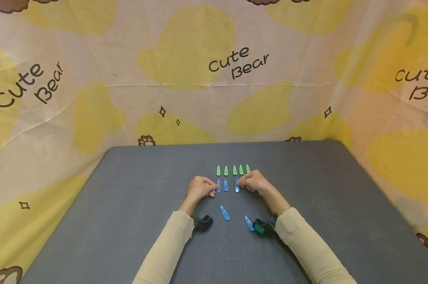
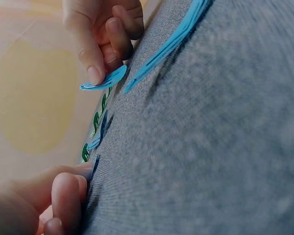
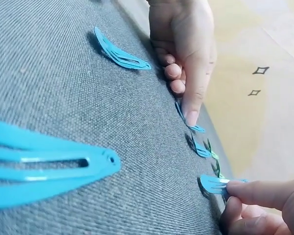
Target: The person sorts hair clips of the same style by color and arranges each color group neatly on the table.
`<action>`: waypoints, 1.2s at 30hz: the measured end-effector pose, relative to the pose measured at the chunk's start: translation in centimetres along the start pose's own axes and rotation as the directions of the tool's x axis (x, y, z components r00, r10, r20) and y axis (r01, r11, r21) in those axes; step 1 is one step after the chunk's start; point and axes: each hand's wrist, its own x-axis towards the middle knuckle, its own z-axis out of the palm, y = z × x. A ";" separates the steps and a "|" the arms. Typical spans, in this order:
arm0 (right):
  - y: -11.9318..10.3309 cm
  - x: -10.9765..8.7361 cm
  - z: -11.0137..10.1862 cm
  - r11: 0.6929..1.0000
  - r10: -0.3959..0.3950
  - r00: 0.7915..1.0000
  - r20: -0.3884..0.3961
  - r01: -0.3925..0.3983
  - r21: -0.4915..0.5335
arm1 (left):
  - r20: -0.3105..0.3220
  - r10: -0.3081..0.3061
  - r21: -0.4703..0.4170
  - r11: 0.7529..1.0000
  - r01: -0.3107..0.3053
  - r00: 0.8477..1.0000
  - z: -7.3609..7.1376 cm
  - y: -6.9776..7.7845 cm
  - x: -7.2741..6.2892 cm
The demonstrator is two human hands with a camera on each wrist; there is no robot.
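Note:
My left hand (image 1: pixel 199 187) is at the left end of a row of blue snap hair clips, its thumb and finger pinching the leftmost clip (image 1: pixel 218 183) against the table. At the row's right end, my right hand (image 1: pixel 255 181) pinches another blue hair clip (image 3: pixel 211 184) by one end between thumb and finger. In the left wrist view that clip (image 2: pixel 110 80) is tilted, close over the cloth. Between the hands lies a middle blue clip (image 1: pixel 226 185). Two more blue clips lie nearer me, one in the centre (image 1: pixel 225 213) and one (image 1: pixel 249 223) beside my right wrist.
Just beyond the blue row stands a row of several green hair clips (image 1: pixel 226 170), the rightmost close to my right hand. All lie on a grey cloth-covered table (image 1: pixel 128 221). A yellow patterned curtain (image 1: pixel 185 51) hangs behind the table's far edge and along its sides.

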 end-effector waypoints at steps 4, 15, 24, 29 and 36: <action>-0.2 0.0 0.3 0.999 0.033 0.999 -0.019 -0.033 0.008 | -0.004 0.000 0.001 1.000 0.000 1.000 0.0 0.0 0.0; -0.3 0.5 0.8 0.997 0.080 0.994 -0.077 -0.081 -0.004 | 0.001 -0.019 0.011 1.000 0.019 1.000 -0.1 0.0 0.1; -0.3 0.5 1.5 0.991 0.091 0.979 -0.180 -0.107 -0.079 | 0.007 -0.020 0.016 1.000 0.020 1.000 -0.1 0.1 0.0; -0.5 0.3 1.9 0.984 0.090 0.968 -0.236 -0.123 -0.130 | 0.000 -0.021 0.026 0.999 0.021 1.000 -0.1 -0.1 0.1; -0.6 0.2 2.0 0.978 0.102 0.960 -0.260 -0.145 -0.150 | 0.000 -0.013 0.049 0.999 0.013 1.000 0.0 0.0 0.2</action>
